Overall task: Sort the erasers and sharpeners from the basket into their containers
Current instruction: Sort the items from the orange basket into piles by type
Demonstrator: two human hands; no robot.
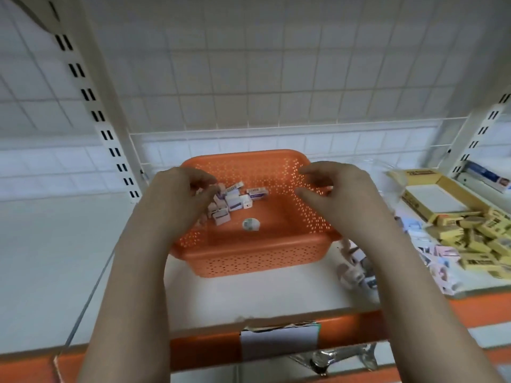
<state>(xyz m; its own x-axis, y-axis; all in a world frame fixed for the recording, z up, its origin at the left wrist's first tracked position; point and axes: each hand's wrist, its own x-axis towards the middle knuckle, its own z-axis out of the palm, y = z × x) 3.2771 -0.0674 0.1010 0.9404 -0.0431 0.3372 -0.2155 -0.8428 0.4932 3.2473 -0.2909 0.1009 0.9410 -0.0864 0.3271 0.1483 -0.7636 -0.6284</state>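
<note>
Left hand [182, 189] curls into boxed erasers [232, 203] heaped in the orange basket [262, 255], grip unclear, while right hand [331, 183] hovers loosely curled and empty; a hurried grab could scatter them.

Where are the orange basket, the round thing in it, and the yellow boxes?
orange basket [257, 261]: head view, front wall.
round thing [250, 225]: head view, its top face.
yellow boxes [481, 239]: head view, middle of the pile.

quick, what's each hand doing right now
Left hand: fingers curled among the small boxed items in the orange basket; grip cannot be told.
Right hand: loosely curled above the basket, holding nothing.
</note>
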